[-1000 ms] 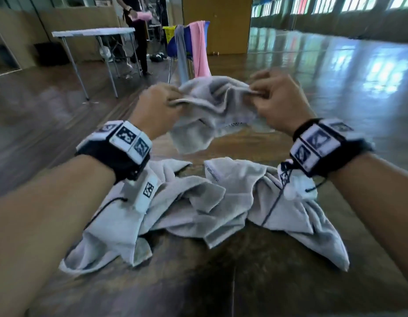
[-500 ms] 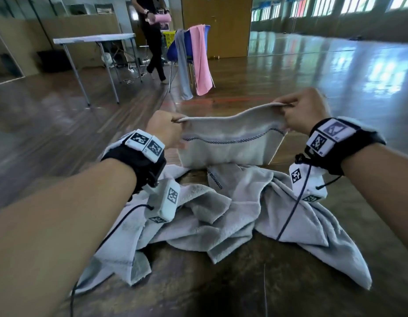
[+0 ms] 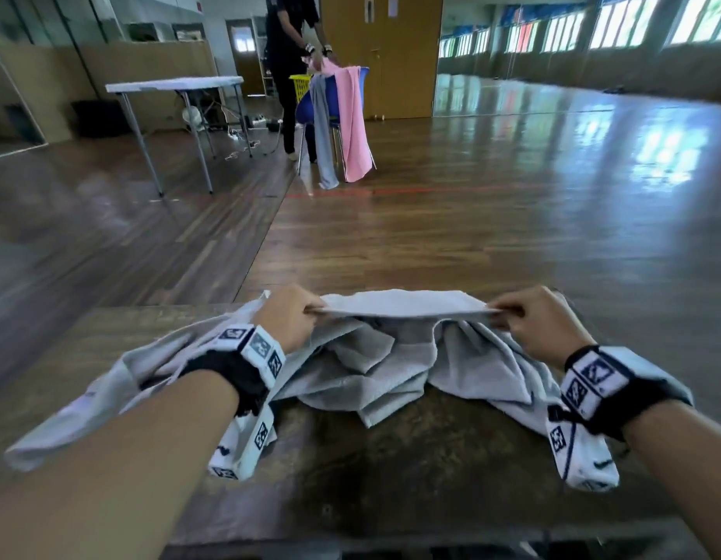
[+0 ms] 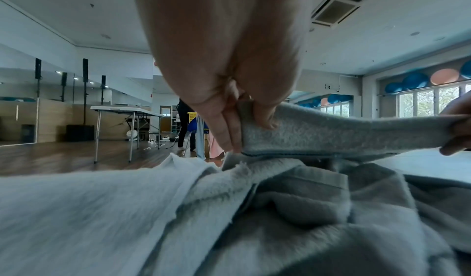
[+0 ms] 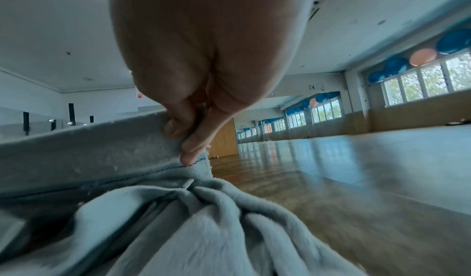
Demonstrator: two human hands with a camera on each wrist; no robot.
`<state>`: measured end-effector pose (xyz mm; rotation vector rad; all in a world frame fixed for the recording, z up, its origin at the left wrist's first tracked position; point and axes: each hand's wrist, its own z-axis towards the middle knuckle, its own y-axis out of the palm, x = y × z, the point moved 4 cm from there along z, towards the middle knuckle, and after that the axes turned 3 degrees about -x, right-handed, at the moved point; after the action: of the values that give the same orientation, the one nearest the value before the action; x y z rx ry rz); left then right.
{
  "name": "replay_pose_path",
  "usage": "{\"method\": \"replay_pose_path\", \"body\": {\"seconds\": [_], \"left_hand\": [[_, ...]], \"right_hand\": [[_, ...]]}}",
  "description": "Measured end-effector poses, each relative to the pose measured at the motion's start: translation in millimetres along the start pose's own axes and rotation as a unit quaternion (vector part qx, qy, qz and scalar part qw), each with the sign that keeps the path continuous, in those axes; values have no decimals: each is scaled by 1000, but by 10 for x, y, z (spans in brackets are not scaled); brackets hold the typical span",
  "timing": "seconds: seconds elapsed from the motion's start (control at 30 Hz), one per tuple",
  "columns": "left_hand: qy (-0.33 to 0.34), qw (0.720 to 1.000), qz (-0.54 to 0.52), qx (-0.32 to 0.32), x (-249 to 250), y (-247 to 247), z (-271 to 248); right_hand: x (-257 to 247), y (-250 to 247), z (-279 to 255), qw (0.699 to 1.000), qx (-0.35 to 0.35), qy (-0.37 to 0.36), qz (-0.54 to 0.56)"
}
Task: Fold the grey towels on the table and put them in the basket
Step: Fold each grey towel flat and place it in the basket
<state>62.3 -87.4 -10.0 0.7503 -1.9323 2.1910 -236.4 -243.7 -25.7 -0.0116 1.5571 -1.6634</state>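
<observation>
A small grey towel (image 3: 403, 304) is stretched flat between my two hands, low over a heap of crumpled grey towels (image 3: 366, 369) on the brown table (image 3: 411, 470). My left hand (image 3: 310, 311) pinches its left corner, thumb over fingers, which the left wrist view shows close up as the left hand (image 4: 244, 127) on the grey towel (image 4: 344, 133). My right hand (image 3: 498, 313) pinches the right corner, seen in the right wrist view as the right hand (image 5: 186, 139) on the grey towel (image 5: 89, 151). The heap (image 4: 229, 220) spreads under both wrists.
Beyond the table's far edge lies open wooden floor. A person stands by a blue chair (image 3: 310, 111) draped with a pink towel (image 3: 352, 123) and a grey one, beside a yellow basket (image 3: 301, 86). A white folding table (image 3: 176, 84) stands at the far left.
Both hands have moved apart and down toward the heap, pulling the small towel from a bunched, hanging shape into a taut, flat strip. My head view has tilted up.
</observation>
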Motion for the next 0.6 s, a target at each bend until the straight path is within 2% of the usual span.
{"method": "replay_pose_path", "body": {"seconds": [0.13, 0.33, 0.53, 0.6], "left_hand": [[27, 998, -15, 47, 161, -12, -450], [66, 990, -43, 118, 523, -368, -1120], [30, 988, -63, 135, 773, -562, -1592], [37, 989, -65, 129, 851, -617, -1733]], "right_hand": [[-57, -223, -519, 999, 45, 1, 12], [-270, -665, -1125, 993, 33, -51, 99], [-445, -1133, -1675, 990, 25, -62, 124], [-524, -1282, -1823, 989, 17, -77, 129]]}}
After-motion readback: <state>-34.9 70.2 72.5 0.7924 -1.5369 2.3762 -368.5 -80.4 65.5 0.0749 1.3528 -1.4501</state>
